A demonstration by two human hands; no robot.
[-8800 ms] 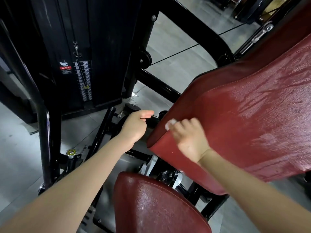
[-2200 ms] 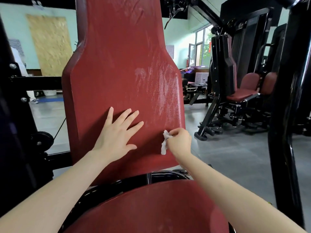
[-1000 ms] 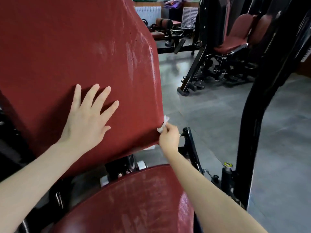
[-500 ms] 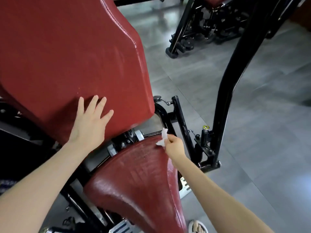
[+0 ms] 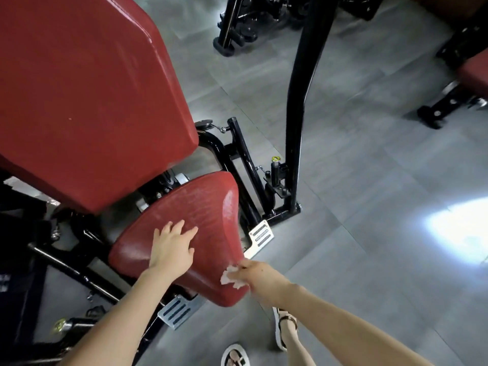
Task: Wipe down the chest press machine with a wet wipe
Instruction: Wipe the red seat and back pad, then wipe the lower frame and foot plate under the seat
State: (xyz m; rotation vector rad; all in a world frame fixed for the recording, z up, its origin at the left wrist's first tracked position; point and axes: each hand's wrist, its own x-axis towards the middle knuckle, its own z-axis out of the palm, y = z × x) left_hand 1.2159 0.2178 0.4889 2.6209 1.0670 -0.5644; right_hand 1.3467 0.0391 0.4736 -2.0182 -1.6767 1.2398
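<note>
The chest press machine has a large red back pad point(image 5: 87, 101) at upper left and a red seat pad point(image 5: 208, 204) below it. My left hand point(image 5: 173, 247) rests flat on the seat with fingers spread. My right hand point(image 5: 260, 277) grips a crumpled white wet wipe point(image 5: 229, 278) and presses it against the seat's front right edge. Damp streaks shine on the seat's right side.
A black frame upright point(image 5: 298, 101) rises to the right of the seat, with a yellow-capped adjustment pin point(image 5: 276, 161) at its base. Metal foot plates point(image 5: 261, 235) sit beside the seat. My sandalled feet point(image 5: 284, 326) stand on the grey floor. Other black machines stand at the top.
My left hand has left the back pad and now lies on the seat. My right hand has carried the wipe from the seat's rear corner down to its front right edge. My view has tilted downward.
</note>
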